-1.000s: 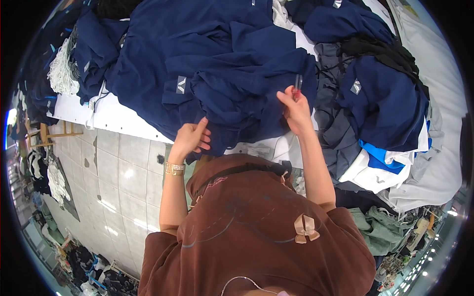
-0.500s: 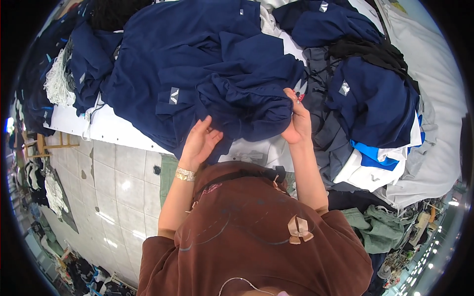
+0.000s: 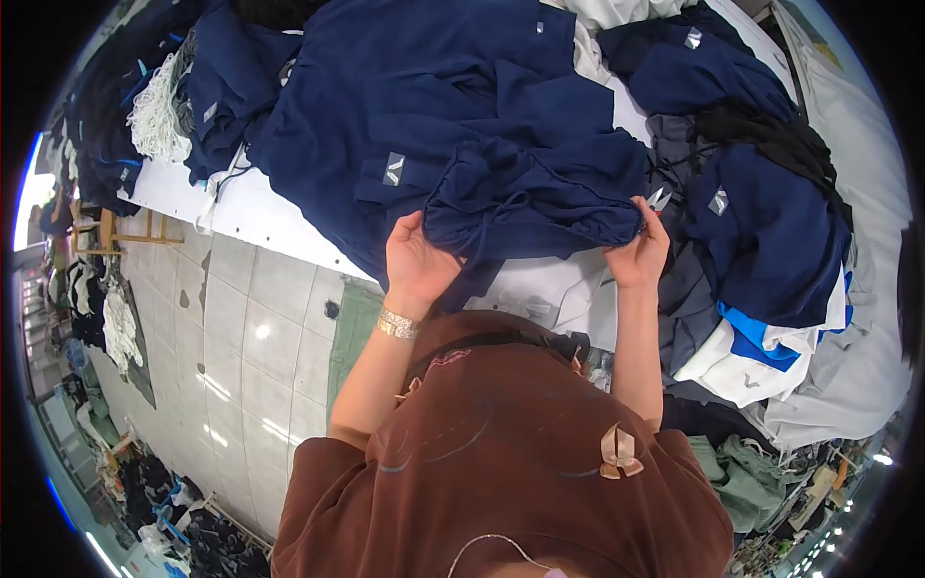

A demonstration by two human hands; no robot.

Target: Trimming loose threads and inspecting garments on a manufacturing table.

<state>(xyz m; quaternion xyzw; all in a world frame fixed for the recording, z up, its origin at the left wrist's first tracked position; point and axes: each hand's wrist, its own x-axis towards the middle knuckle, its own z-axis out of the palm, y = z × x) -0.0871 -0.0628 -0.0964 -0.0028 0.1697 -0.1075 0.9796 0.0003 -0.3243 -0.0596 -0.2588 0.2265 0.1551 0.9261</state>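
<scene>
Both my hands hold a navy drawstring garment [image 3: 540,217] by its gathered waistband, stretched sideways between them. At the left end of the opening my left hand [image 3: 422,265] is closed on the band. My right hand [image 3: 641,252] pinches the right end. A navy cord hangs over the band toward the left. Silver scissor blades [image 3: 659,199] show just beyond my right fingertips; whether they are in that hand or lying behind it, I cannot tell. Under and behind the band spreads more navy cloth [image 3: 385,87], with a shiny label [image 3: 393,170] on it.
On the right lie piled navy garments [image 3: 761,231], above white and bright blue ones [image 3: 766,342]. Dark grey cloth [image 3: 674,279] sits beside my right hand. White cords [image 3: 159,116] hang at the far left of the white table [image 3: 279,222]. A wooden stool [image 3: 116,231] stands beyond the tiled floor.
My left hand, earlier open beside the cloth, now grips the waistband. The band is spread wider, and its cord shows. The whole view has shifted, so the scene sits further right.
</scene>
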